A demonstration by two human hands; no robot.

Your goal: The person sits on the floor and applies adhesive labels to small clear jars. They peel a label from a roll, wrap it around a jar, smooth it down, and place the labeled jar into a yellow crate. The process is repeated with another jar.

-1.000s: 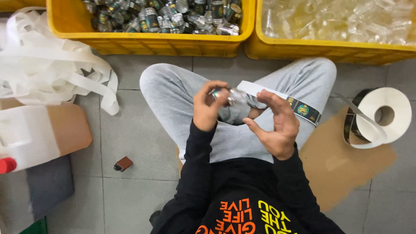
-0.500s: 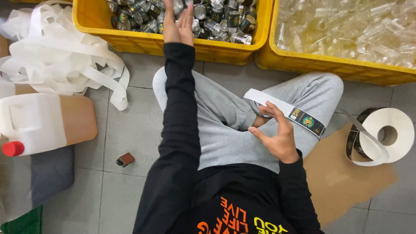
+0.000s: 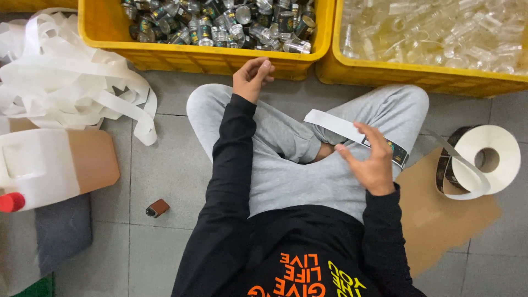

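The right hand (image 3: 369, 161) pinches the label strip (image 3: 352, 133) over the lap, one dark label showing at its far end – the next piece looks ready. The left hand (image 3: 252, 77) hangs loosely curled and empty just short of the left crate (image 3: 209, 58), heaped with labelled jars (image 3: 231, 23). Beside it, the right crate (image 3: 418, 74) of clear jars (image 3: 434, 30) sits full – much is left.

Two crates (image 3: 220, 58) stand ahead of the knees, roll (image 3: 487, 159) to the right, jug (image 3: 52, 168) left.
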